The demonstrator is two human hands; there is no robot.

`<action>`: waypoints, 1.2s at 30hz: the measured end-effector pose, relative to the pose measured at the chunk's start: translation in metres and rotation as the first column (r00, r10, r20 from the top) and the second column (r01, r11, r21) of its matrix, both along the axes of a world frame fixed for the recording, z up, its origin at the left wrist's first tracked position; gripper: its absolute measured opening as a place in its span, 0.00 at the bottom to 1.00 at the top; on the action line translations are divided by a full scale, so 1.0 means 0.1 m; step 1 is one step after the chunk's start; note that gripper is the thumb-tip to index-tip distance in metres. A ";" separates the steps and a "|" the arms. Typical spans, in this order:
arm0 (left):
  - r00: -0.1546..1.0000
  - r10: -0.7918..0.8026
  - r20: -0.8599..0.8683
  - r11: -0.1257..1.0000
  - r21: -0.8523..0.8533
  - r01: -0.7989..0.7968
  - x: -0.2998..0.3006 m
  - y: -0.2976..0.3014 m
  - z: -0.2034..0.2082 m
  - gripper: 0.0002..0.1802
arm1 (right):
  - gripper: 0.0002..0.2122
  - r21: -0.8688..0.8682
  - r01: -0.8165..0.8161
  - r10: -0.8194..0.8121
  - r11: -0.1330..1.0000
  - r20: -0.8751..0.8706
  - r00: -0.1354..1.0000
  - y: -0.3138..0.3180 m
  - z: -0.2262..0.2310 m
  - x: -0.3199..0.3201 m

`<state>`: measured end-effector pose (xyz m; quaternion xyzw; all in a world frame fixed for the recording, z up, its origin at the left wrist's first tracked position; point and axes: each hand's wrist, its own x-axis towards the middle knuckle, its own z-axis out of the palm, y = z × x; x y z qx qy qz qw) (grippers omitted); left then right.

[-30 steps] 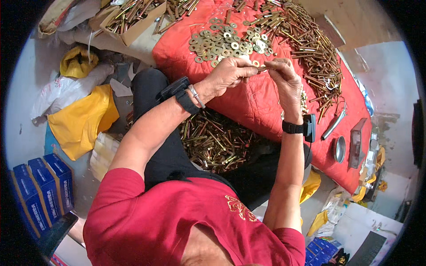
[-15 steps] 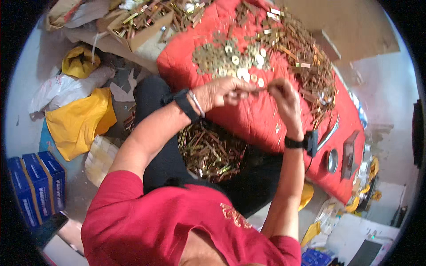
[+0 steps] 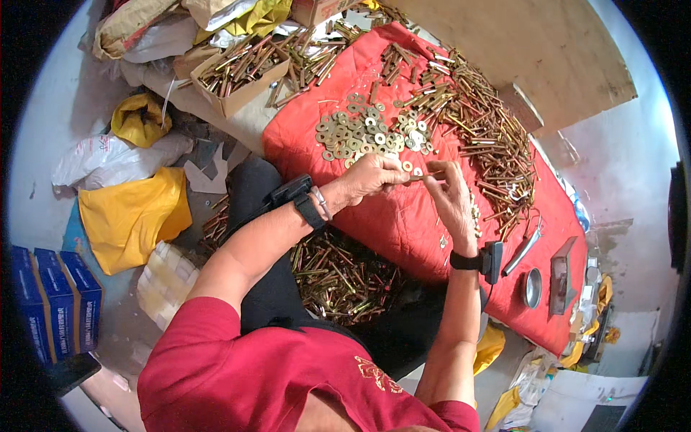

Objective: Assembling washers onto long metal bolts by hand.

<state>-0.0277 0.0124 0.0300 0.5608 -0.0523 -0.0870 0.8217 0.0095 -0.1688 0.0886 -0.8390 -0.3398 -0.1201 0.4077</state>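
Over the red padded cloth (image 3: 374,227), my left hand (image 3: 373,177) and my right hand (image 3: 451,196) meet at a thin, short metal rod (image 3: 416,178). Fingertips of my left hand pinch its left end, and those of my right hand close on the right end. What sits on the rod's ends is hidden by the fingers. Just beyond the hands lies a spread of flat metal washers (image 3: 353,133). Small light metal pieces, too small to name, lie beside my right wrist. A large heap of brassy metal rods (image 3: 497,155) curves along the cloth's far right side.
Between my legs is another heap of rods (image 3: 342,277). A cardboard box (image 3: 237,101) of rods stands far left. At right lie a round metal bowl (image 3: 531,288), a metal tray (image 3: 563,277) and a curved-handled tool (image 3: 523,250). Blue boxes (image 3: 61,309) stand at left.
The view has shifted, so the scene sits lower in the picture. My hands stay together at the rod; the fingers of my right hand have spread somewhat above it.
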 end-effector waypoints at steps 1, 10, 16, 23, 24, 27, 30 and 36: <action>1.000 -0.013 -0.018 1.000 -0.022 0.012 0.00 0.02 -0.03 0.08 | 0.10 0.001 0.000 0.000 1.000 -0.010 1.000 -0.01 0.01 0.00; 0.998 -0.032 -0.062 0.999 -0.003 0.032 0.07 0.02 -0.06 0.08 | 0.10 -0.112 0.074 -0.092 0.991 -0.164 0.982 -0.02 0.00 0.01; 0.993 -0.089 -0.082 0.995 -0.052 0.085 0.08 0.05 -0.12 0.09 | 0.14 -0.048 0.150 -0.156 0.988 -0.428 0.890 -0.07 -0.05 0.00; 0.993 -0.086 -0.080 0.996 -0.028 0.084 0.08 0.03 -0.11 0.09 | 0.12 -0.006 0.137 -0.126 0.991 -0.425 0.896 -0.17 -0.23 0.11; 0.994 -0.074 -0.084 0.997 -0.006 0.073 0.08 0.03 -0.10 0.09 | 0.11 0.038 0.093 -0.074 0.995 -0.359 0.930 -0.14 -0.26 0.10; 0.994 -0.069 -0.090 0.997 0.020 0.071 0.07 0.00 -0.12 0.09 | 0.11 -0.012 0.132 -0.119 0.991 -0.511 0.851 -0.19 -0.17 0.11; 0.988 -0.108 -0.113 0.994 -0.038 0.104 0.11 0.01 -0.18 0.10 | 0.11 0.040 0.130 -0.122 0.991 -0.153 0.981 -0.08 -0.19 0.03; 0.970 -0.139 -0.200 0.990 -0.062 0.130 0.07 0.02 -0.18 0.09 | 0.17 -0.085 0.208 -0.220 0.974 -0.168 0.961 -0.10 -0.19 0.08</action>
